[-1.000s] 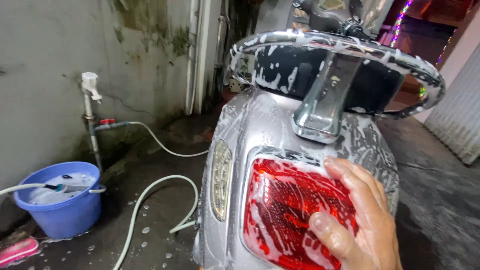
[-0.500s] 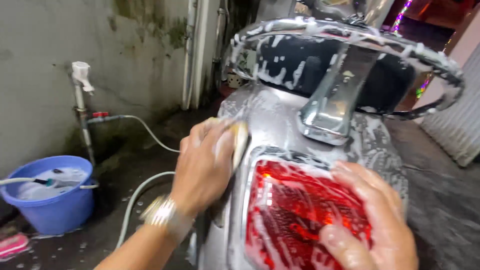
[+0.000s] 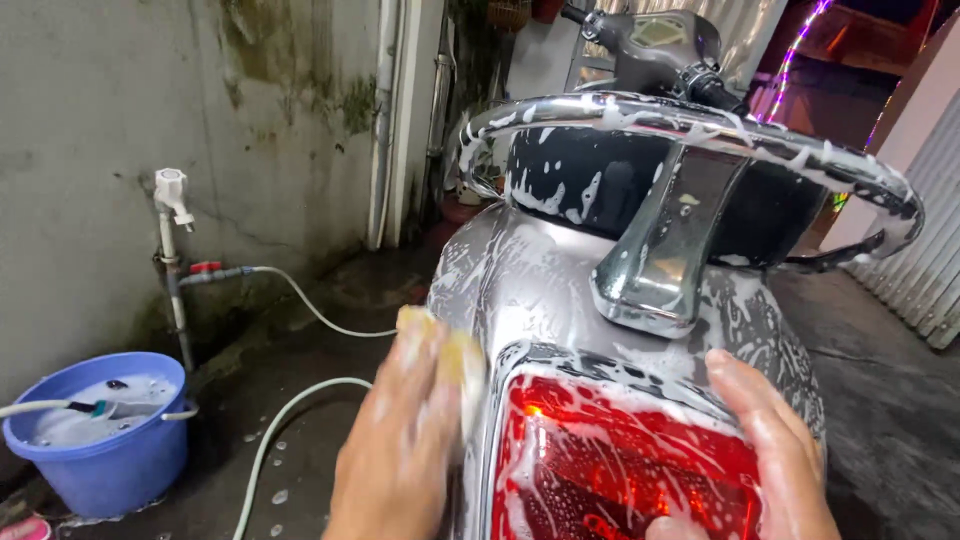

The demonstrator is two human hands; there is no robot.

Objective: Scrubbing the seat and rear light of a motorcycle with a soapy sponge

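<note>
Blue bucket (image 3: 95,440): lower left of frame, soapy water inside
Left hand (image 3: 400,455): bottom centre, fingers flat, pressing yellow sponge (image 3: 455,352) against silver scooter body (image 3: 530,280)
Red tail light (image 3: 610,470): lower centre, foam-streaked
Right hand (image 3: 775,455): lower right, fingers spread loosely, resting on light's right edge

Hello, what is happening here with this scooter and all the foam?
A person is washing the rear of a silver scooter, seen from their own head camera. The left hand presses a yellow sponge against the soapy side panel. The right hand rests on the red tail light, which is streaked with suds. Foam also covers the chrome rear rack. By the wall stand a blue bucket of water and a tap with a hose.
</note>
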